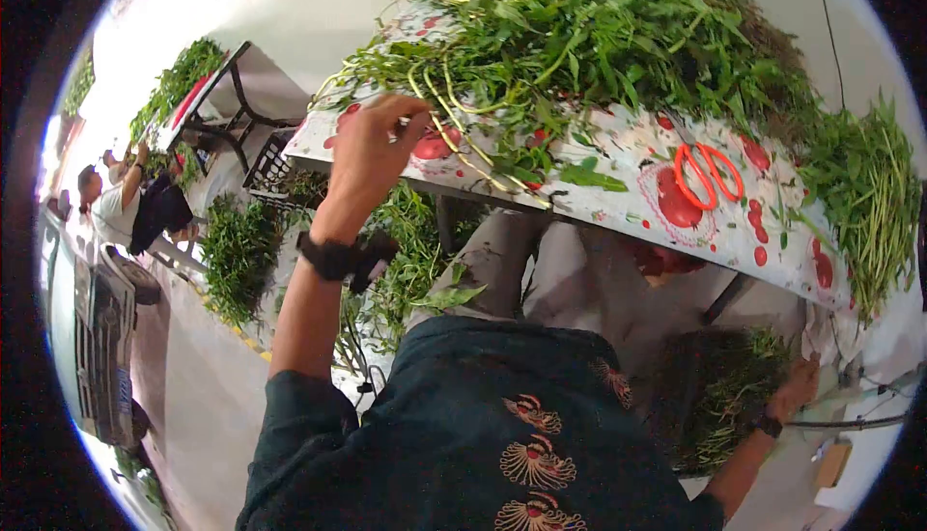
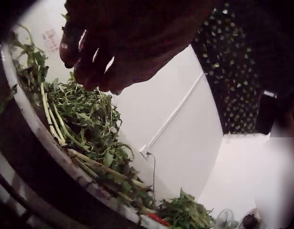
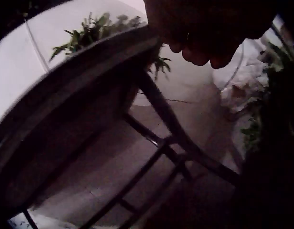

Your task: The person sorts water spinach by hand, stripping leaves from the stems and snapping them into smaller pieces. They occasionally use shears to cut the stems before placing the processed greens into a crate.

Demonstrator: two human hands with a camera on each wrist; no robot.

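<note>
My left hand (image 1: 372, 150) is raised over the table's left front corner, fingers loosely bent, beside several long pale stems (image 1: 449, 121). The left wrist view shows the fingers (image 2: 92, 71) above a heap of leafy greens (image 2: 89, 109), with gaps between them and nothing visibly held. My right hand (image 1: 797, 386) hangs low beyond the table's right end, near a dark crate (image 1: 676, 377) of cut greens. In the right wrist view its fingertips (image 3: 197, 57) curl in front of the table edge (image 3: 89, 57), and no held thing shows.
Orange-handled scissors (image 1: 710, 179) lie on the fruit-print tablecloth (image 1: 618, 208). A big pile of greens (image 1: 618, 39) covers the table's back, with a bundle (image 1: 869, 203) at the right end. More greens (image 1: 237, 251) stand on the floor. Another person (image 1: 121, 203) sits far left.
</note>
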